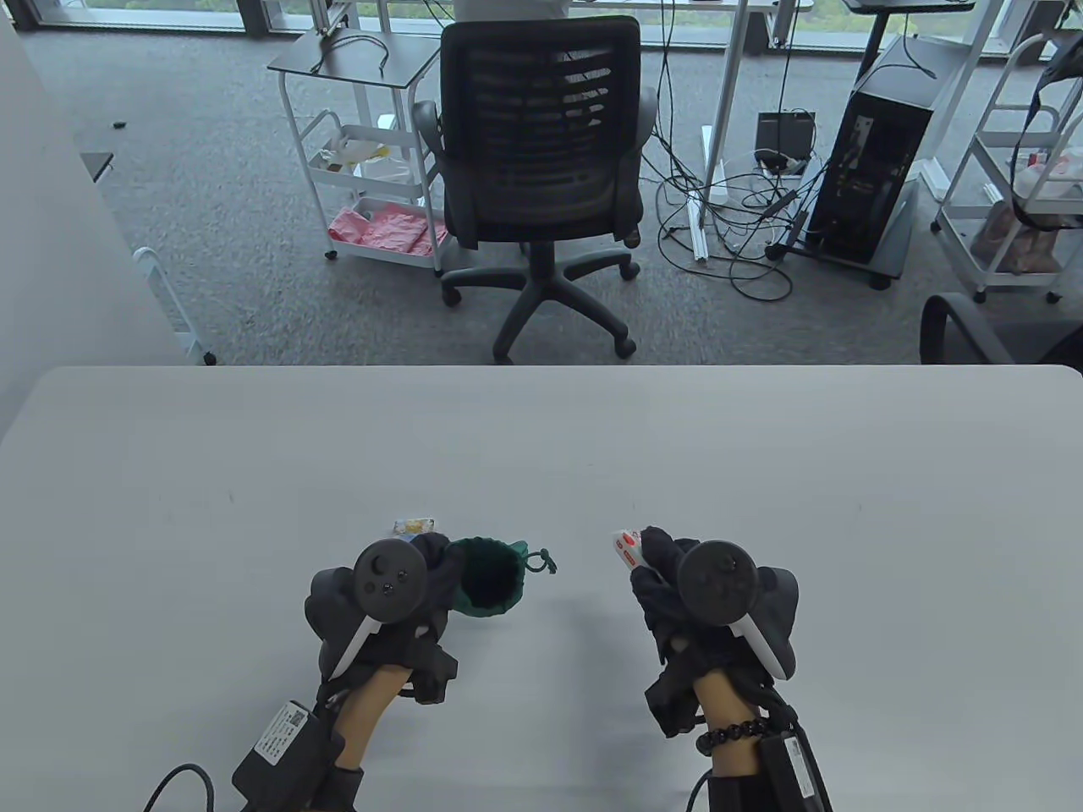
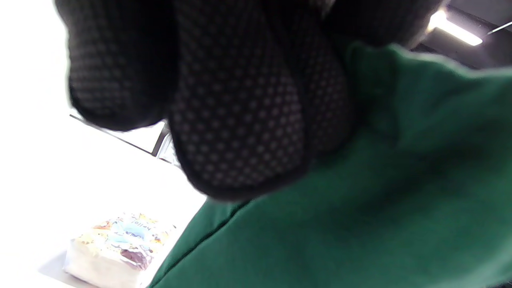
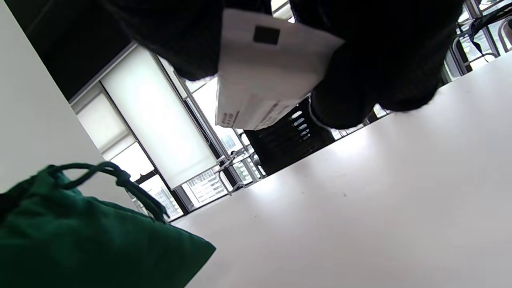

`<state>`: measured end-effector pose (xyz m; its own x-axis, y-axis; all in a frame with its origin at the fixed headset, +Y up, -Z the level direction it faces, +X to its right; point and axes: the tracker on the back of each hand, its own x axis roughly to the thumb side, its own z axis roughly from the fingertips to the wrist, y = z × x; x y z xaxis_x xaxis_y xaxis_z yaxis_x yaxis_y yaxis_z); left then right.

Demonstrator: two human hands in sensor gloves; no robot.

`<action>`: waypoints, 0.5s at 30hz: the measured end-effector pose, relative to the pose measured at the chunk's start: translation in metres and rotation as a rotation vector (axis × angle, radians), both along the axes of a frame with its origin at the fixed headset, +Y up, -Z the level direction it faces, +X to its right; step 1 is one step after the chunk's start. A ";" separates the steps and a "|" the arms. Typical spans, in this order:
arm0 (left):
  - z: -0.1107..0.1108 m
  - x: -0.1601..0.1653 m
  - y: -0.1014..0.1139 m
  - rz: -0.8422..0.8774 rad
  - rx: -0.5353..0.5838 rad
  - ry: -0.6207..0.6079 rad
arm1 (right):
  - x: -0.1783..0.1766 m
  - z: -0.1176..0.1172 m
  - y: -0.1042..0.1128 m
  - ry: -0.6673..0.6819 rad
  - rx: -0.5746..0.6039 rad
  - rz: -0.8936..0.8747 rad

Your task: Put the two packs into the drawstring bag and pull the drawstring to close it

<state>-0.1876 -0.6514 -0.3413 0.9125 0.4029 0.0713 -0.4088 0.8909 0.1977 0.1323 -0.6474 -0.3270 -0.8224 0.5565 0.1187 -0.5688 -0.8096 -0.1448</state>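
Note:
A green drawstring bag [image 1: 486, 579] stands on the grey table [image 1: 541, 448] with its mouth wide, its cord [image 1: 539, 558] trailing right. My left hand [image 1: 423, 575] grips the bag's left rim; in the left wrist view its fingers [image 2: 240, 112] curl on the green cloth [image 2: 360, 208]. A colourful pack [image 1: 415, 526] lies on the table just behind that hand, also seen as a pack [image 2: 120, 250] beside the bag. My right hand [image 1: 660, 567] holds a white pack with red marks [image 1: 628, 545] off the table, right of the bag; the pack [image 3: 268, 68] shows pinched between gloved fingers [image 3: 360, 80].
An office chair [image 1: 541, 169] stands beyond the table's far edge, with white carts, a computer tower [image 1: 880, 169] and cables on the floor behind. The bag [image 3: 80, 236] fills the right wrist view's lower left corner.

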 end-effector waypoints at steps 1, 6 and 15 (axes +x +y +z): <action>0.000 0.001 0.000 -0.003 -0.001 -0.003 | 0.000 0.002 0.003 0.012 0.019 -0.017; 0.001 0.005 -0.001 -0.015 0.002 -0.019 | -0.006 0.014 0.021 0.119 0.140 -0.128; 0.003 0.011 -0.001 -0.030 0.000 -0.058 | -0.044 0.033 0.036 0.323 0.240 -0.152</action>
